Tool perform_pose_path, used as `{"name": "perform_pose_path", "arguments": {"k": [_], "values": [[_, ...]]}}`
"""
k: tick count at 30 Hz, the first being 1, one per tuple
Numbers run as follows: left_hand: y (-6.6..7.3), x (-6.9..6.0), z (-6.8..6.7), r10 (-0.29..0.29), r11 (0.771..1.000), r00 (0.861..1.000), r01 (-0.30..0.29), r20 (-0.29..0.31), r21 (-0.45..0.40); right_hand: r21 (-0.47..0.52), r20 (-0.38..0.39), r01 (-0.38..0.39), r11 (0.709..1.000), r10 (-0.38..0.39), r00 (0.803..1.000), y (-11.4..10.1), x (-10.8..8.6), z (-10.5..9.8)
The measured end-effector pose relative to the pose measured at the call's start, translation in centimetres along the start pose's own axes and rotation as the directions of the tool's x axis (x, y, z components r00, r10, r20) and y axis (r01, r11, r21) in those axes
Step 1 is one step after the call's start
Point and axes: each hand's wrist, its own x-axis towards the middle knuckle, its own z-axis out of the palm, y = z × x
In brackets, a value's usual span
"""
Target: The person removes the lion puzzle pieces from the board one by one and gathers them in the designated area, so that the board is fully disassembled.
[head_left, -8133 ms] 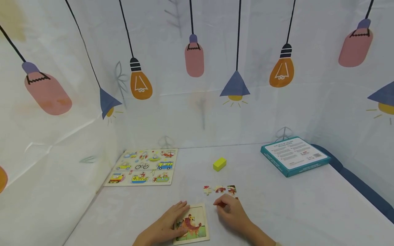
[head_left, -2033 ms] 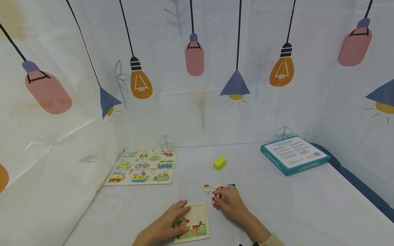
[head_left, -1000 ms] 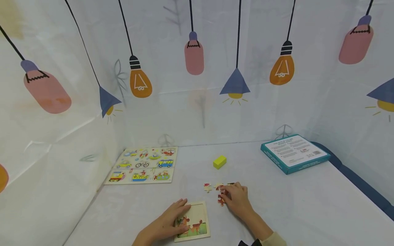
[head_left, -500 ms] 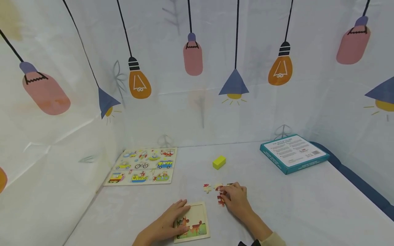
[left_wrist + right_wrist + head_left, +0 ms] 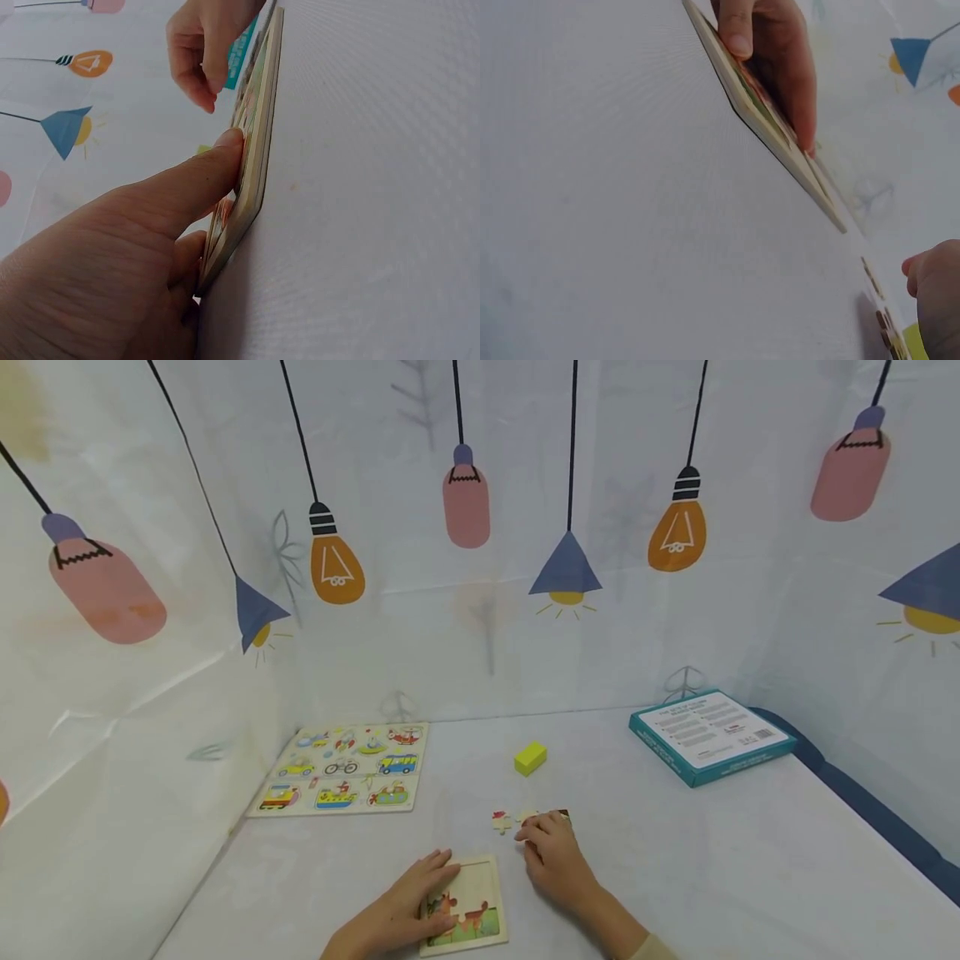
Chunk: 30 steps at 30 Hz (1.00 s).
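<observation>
A small wooden puzzle tray [image 5: 480,935] with a pale raised rim lies before me, its lower part filled with animal-picture pieces. My left hand [image 5: 408,906] rests on its left side; the left wrist view shows the thumb [image 5: 229,139] on the tray's face. Beyond the tray's right side, my right hand [image 5: 555,864] hovers over loose jigsaw pieces, fingers loosely bent, with no piece visible between thumb and fingers. A piece with a red mark [image 5: 501,822] lies left of its fingertips. Other pieces [image 5: 528,817] are partly hidden behind the hand.
A vehicle picture board [image 5: 341,770] lies at the back left. A yellow block [image 5: 531,758] sits behind the loose pieces. A teal-edged flat box [image 5: 712,737] lies at the back right. A lamp-patterned white sheet [image 5: 480,643] hangs behind the table.
A piece has left the tray since the oldest frame. The right hand fingered that piece beside the others, then shifted slightly left, and the piece is now out of sight. The left hand stays put.
</observation>
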Motion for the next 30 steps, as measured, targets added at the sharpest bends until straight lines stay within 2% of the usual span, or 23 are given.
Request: {"name": "perform_pose_path", "arguments": {"k": [3,8,15,21,27,30], "values": [[0.0,-0.2,0.1,-0.003,1.000,1.000,0.003,-0.002,-0.003,0.047,0.006,0.034,0.998,-0.034,0.999,-0.6,0.0,0.3],[0.1,-0.3,0.1,0.027,1.000,1.000,-0.028,-0.011,-0.003,0.145,0.042,0.073,0.987,-0.080,0.996,-2.0,-0.1,0.7],[0.1,-0.1,0.0,0.024,1.000,1.000,-0.024,-0.006,0.005,0.256,0.153,0.039,0.966,-0.080,0.985,-3.9,-0.3,1.1],[0.1,-0.1,0.1,0.039,0.999,0.999,-0.039,-0.012,0.026,0.379,0.178,0.058,0.923,-0.135,0.975,-4.8,-0.3,1.4],[0.1,-0.1,0.0,0.043,0.999,0.999,-0.043,-0.018,0.019,0.467,0.228,0.091,0.879,-0.220,0.949,-5.6,-0.2,2.0],[0.1,-0.1,0.1,0.036,0.999,0.999,-0.036,-0.031,0.009,0.482,0.225,0.132,0.866,-0.268,0.937,-5.9,-0.1,2.1]]}}
